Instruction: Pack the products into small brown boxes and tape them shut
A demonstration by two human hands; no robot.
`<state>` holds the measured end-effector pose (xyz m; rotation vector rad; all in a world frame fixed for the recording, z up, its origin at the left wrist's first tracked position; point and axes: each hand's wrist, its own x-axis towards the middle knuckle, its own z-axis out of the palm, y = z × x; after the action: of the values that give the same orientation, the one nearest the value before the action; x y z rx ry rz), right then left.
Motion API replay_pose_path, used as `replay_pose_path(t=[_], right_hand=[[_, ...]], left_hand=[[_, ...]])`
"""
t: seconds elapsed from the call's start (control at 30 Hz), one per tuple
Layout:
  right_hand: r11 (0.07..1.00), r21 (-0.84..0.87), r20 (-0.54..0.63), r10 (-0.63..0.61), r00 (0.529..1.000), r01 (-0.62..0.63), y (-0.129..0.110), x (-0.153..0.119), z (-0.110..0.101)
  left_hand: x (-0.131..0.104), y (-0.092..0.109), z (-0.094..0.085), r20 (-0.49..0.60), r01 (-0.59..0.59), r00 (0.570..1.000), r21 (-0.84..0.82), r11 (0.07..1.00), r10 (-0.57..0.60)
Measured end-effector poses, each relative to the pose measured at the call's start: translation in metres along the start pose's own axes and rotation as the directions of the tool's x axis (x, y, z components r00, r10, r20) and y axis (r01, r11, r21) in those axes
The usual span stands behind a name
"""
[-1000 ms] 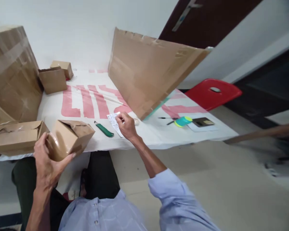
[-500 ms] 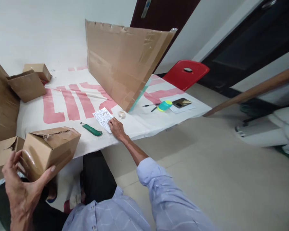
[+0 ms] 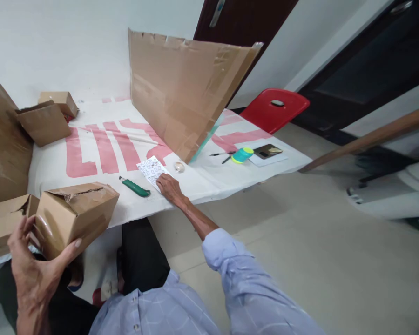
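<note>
My left hand [image 3: 38, 270] grips a small brown cardboard box [image 3: 78, 214] by its near end, thumb along one side and fingers on the other. The box sits tilted at the table's front edge, its taped top flap torn along the seam. My right hand [image 3: 170, 187] is closed, fingers curled together on the lower edge of a white sheet with printed outlines [image 3: 149, 168]; the fingertips are partly hidden. Left of the sheet lies a green utility knife [image 3: 135, 187], blade end pointing away. Just beyond my right hand is a small roll of clear tape [image 3: 179, 166].
A large cardboard panel [image 3: 185, 88] stands upright on the cloth-covered table [image 3: 209, 181]. More boxes [image 3: 43, 123] are at the left. Toward the right end lie pens [image 3: 220, 154], a teal and yellow roll [image 3: 242, 155] and a phone [image 3: 268, 151]. Behind is a red chair [image 3: 277, 109].
The whole view has shifted slightly, so things appear a little further right. Both hands keep their places on the box and the sheet.
</note>
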<state>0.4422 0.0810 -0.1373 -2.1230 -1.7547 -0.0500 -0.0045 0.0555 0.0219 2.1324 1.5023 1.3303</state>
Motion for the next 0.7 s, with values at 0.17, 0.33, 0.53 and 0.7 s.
replay_pose_path(t=[0.17, 0.33, 0.53, 0.7], right_hand=[[0.999, -0.014, 0.019, -0.051, 0.999, 0.051, -0.003, -0.009, -0.003], [0.994, -0.012, 0.029, -0.112, 0.993, 0.112, 0.000, -0.023, 0.001], [0.987, -0.074, 0.042, -0.142, 0.989, 0.145, -0.001, -0.035, 0.002], [0.990, -0.045, 0.050, -0.134, 0.990, 0.136, -0.004, -0.043, -0.007]], left_hand=[[-0.006, -0.016, -0.005, 0.020, 0.044, 0.999, -0.053, 0.998, -0.043], [-0.015, -0.030, -0.025, 0.160, 0.140, 0.979, -0.099, 0.985, -0.123], [-0.032, -0.060, -0.018, 0.317, 0.298, 0.930, -0.363, 0.883, -0.184], [-0.038, -0.087, 0.004, 0.410, 0.378, 0.894, -0.476, 0.794, -0.180]])
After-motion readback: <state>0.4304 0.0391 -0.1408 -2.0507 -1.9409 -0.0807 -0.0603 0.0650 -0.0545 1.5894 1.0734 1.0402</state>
